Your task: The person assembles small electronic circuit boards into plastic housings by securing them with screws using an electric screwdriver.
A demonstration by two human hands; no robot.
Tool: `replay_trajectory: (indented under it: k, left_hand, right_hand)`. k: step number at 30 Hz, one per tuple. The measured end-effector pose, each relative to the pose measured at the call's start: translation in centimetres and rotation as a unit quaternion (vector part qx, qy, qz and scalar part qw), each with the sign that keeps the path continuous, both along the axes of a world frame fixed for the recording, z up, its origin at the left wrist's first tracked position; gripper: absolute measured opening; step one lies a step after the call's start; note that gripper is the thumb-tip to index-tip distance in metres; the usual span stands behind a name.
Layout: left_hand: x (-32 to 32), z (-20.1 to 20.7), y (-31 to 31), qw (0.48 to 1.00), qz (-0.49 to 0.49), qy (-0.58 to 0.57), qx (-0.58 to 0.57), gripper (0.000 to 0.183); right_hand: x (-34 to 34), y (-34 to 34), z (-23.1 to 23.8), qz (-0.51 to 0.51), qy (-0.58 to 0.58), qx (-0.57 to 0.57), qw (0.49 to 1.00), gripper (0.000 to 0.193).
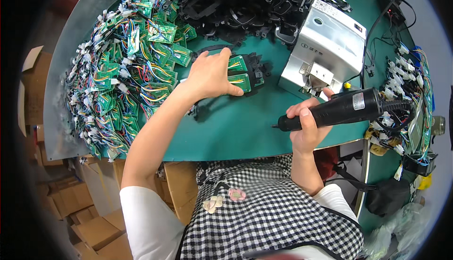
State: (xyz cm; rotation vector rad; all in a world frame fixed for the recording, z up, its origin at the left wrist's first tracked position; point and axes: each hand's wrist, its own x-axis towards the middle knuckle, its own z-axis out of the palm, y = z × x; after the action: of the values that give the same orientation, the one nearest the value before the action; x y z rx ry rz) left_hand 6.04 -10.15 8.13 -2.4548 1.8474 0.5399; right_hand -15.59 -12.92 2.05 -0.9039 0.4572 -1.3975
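My left hand (210, 75) reaches over a black plastic frame (257, 67) near the middle of the green table. Its fingers curve round the frame's left part and hold it. Two green circuit boards (239, 83) lie in that frame, beside my thumb. In my right hand (309, 130) is a black electric screwdriver (337, 112), held level with its tip pointing left over the table. Behind this hand stands a silver screw feeder (325, 47) with a clear lid. My left palm hides part of the frame.
Heaped on the left are green circuit boards with coloured wires (127, 71). Black plastic frames (236, 5) are piled at the back. More wired boards (406, 95) lie at the right, near a black cable. Cardboard boxes (99, 231) stand below the table's left side.
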Motion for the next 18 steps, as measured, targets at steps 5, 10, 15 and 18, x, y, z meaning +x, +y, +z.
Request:
replay_trajectory:
  k: [5,10,15,18]
  left_hand:
    - [0.5,-1.4,1.9,0.996,0.039,0.075,-0.038,0.088]
    - [-0.5,-1.1,1.8,0.996,0.053,0.074,0.02,0.097]
    - [-1.4,0.5,2.6,0.978,0.138,0.133,-0.086,0.083]
    - [-1.0,1.9,1.2,0.908,0.165,0.372,-0.1,0.075]
  right_hand:
    - [-0.2,0.6,0.3,0.005,0.0,0.012,1.0,0.057]
    - [-0.3,0.4,-0.3,0.008,-0.006,0.018,1.0,0.056]
    - [-0.3,-0.8,-0.9,-0.005,-0.01,0.014,1.0,0.054]
    - [-0.1,-1.2,-0.5,-0.007,-0.02,0.029,0.999,0.053]
